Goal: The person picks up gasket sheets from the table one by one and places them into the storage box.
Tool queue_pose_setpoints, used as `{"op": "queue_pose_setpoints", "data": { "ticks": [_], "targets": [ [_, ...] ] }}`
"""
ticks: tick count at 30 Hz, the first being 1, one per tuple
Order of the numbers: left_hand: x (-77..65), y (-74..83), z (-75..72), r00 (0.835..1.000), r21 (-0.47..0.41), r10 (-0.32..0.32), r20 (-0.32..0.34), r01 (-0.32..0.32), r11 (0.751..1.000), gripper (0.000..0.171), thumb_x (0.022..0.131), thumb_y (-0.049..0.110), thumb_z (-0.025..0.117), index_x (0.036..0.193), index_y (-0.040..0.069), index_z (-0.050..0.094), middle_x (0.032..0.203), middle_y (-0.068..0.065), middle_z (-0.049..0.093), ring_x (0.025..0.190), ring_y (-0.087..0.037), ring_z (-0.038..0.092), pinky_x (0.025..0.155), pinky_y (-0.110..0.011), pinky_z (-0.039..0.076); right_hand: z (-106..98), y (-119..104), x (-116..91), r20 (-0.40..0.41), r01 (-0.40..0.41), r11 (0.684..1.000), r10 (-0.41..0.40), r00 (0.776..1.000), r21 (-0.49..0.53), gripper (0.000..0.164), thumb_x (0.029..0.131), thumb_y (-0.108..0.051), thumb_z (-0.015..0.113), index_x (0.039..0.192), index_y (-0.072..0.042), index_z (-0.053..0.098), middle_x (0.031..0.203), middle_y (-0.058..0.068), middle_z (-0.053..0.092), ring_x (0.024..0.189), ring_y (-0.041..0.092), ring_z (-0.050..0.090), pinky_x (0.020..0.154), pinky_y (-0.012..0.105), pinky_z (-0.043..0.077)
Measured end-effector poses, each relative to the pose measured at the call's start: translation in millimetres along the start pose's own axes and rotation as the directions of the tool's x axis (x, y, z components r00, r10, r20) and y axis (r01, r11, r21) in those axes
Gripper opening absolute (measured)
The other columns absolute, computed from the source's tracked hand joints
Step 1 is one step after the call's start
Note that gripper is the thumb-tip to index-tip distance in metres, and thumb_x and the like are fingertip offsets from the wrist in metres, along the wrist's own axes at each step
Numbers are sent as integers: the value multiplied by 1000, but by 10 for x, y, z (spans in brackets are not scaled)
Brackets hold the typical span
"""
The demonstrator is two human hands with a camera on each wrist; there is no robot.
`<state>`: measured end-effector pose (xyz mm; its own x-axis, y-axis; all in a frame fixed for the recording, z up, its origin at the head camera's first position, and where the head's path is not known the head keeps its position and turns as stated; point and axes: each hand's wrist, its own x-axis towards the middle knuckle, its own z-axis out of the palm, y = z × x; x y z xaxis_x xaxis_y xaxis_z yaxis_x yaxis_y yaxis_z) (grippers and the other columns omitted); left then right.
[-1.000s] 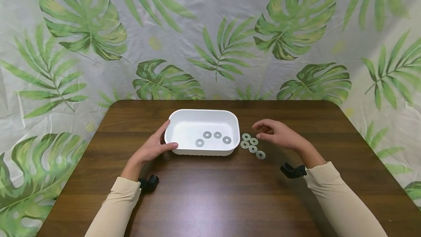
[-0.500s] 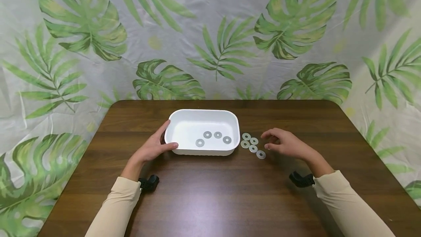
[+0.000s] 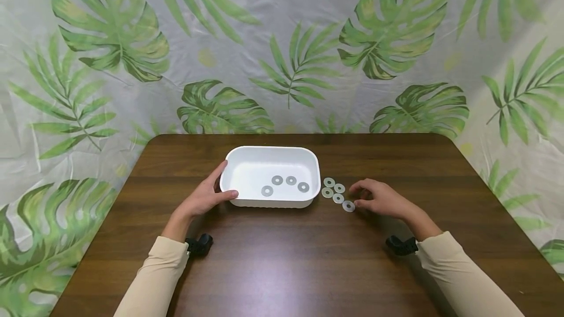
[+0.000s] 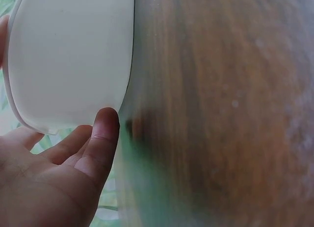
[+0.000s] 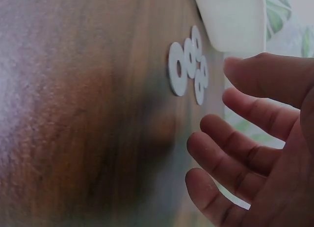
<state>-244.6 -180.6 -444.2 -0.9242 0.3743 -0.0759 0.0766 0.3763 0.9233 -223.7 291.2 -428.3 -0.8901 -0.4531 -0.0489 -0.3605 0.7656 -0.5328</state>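
Note:
My left hand (image 3: 204, 198) holds the left end of a white plastic tub (image 3: 269, 203), thumb at the front rim and fingers reaching round the far corner. Several grey flat washers (image 3: 263, 192) lie apart from each other on the tub's floor. To the right of the tub, a loose cluster of several more metal washers (image 3: 345, 206) lies flat on the table. My right hand (image 3: 382, 199) hovers beside this cluster, thumb and index close to the nearest washer (image 5: 173, 79). In the right wrist view its fingers are loosely bent, with nothing between them.
Everything stands on a dark brown wooden table (image 3: 273, 258). Behind it hangs a pale cloth (image 3: 308, 126) printed with green leaves. A black wrist strap (image 3: 200, 245) is worn at the left wrist, and another strap (image 3: 402, 245) at the right.
My right hand has shifted right and toward me, from above the back of the washer cluster to beside its nearest washer. The left hand, tub and washers stay in place.

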Motion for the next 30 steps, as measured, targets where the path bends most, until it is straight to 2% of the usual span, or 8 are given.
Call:
{"op": "queue_pose_setpoints", "data": {
  "ticks": [7,11,16,20,30],
  "targets": [
    [9,-14,-4,1000,-7,5,0,-5,1000,100,89,22,73,162,13,4,168,-17,6,154,-36,15,119,-54,20,79,13,21,-28,37,998,-39,999,-49,30,86,-13,75,113,-3,67,103,13,66,83,15,60,74,31,48],
    [15,-17,-5,1000,-7,13,-1,-13,1000,100,89,22,73,162,14,4,168,-17,8,153,-36,18,119,-54,21,138,-3,68,-49,21,992,-27,998,-122,30,83,-17,78,109,-5,70,97,9,64,81,14,53,73,31,44],
    [27,-25,0,1000,-8,20,0,-20,1000,100,89,21,73,161,13,4,168,-18,8,153,-36,20,118,-54,22,207,-27,110,-70,-17,983,5,998,-184,25,81,-20,78,102,-8,71,97,7,61,82,16,52,76,35,44],
    [25,-27,6,1000,-8,15,-2,-15,1000,100,90,21,73,161,13,4,168,-18,7,153,-36,18,119,-54,21,234,-39,115,-76,-19,980,4,997,-199,18,82,-18,77,97,-10,70,96,6,61,81,16,52,77,37,45],
    [10,-25,6,1000,-10,20,1,-20,1000,100,90,21,73,162,14,4,168,-18,8,152,-37,21,117,-54,23,210,-102,166,-53,-57,975,47,998,-215,20,79,-19,80,91,-10,68,93,4,60,82,17,53,79,39,46]
  ]
}}
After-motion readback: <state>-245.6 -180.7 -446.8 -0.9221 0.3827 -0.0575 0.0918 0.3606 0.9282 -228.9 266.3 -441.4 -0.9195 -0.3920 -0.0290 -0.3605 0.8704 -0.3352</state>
